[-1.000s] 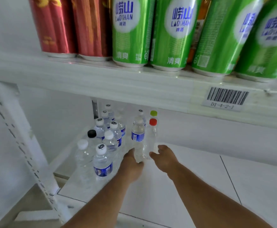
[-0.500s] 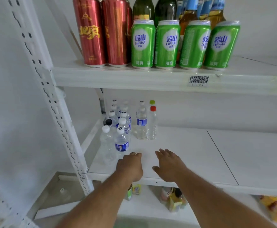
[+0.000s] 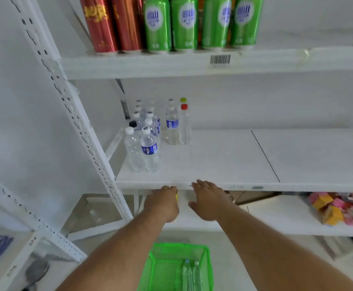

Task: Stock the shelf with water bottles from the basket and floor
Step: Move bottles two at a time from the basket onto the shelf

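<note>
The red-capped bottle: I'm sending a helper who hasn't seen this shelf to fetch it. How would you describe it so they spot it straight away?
Look at the middle shelf, the white one under the row of green and red cans. Its water bottles stand bunched at the left end. The red-capped bottle stands upright at that bunch's right edge: clear, no blue label, and the only red cap, just in front of a yellow-green cap.

Barcode label [image 3: 220, 59] on upper shelf edge [image 3: 150, 65], digits blurred. My view: green cans [image 3: 184, 24] lettering unreadable; red can [image 3: 100, 24] gold characters illegible.
</note>
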`<state>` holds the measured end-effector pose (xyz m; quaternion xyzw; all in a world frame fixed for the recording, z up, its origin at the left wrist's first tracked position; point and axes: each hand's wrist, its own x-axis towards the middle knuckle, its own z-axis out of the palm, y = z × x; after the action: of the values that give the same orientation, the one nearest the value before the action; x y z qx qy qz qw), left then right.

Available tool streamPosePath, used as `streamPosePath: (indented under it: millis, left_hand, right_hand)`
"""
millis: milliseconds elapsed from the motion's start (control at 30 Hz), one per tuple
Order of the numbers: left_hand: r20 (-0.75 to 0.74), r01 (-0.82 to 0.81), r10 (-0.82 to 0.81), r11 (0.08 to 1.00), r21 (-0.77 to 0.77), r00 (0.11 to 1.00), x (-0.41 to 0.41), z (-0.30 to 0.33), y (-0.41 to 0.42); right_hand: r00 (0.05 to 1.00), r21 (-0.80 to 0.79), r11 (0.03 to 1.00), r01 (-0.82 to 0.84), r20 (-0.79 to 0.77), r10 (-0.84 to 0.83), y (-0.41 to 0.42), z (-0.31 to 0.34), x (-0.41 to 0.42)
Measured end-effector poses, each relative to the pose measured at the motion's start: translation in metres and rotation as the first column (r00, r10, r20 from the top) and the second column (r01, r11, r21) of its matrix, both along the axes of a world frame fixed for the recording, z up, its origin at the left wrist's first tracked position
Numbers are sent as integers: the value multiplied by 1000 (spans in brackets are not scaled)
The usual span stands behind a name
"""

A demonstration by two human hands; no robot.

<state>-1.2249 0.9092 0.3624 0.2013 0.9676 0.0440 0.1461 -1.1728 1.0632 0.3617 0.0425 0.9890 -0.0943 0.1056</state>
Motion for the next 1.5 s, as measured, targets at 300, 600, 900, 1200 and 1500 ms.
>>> streamPosePath:
  millis: [300, 600, 900, 1200, 1500]
  left_hand:
    - [117, 14, -7, 998, -56, 993, 68, -49, -33]
    - [283, -16, 13, 1000, 11, 959, 66, -112, -104]
    - [444, -25, 40, 999, -41, 895, 47, -200, -167]
    - [578, -122, 112, 992, -20, 809, 31, -263, -141]
    - [621, -241, 207, 970, -31, 756, 14, -329, -97]
  right_hand:
    - [993, -87, 994, 61, 110, -51, -26, -52, 74]
    - [935, -127, 959, 254, 286, -210, -70, -113, 93]
    - [811, -93, 897, 433, 475, -342, -114, -198, 111]
    - [768, -117, 866, 487, 530, -360, -91, -251, 95]
    - [740, -184, 832, 523, 583, -336, -37, -335, 57]
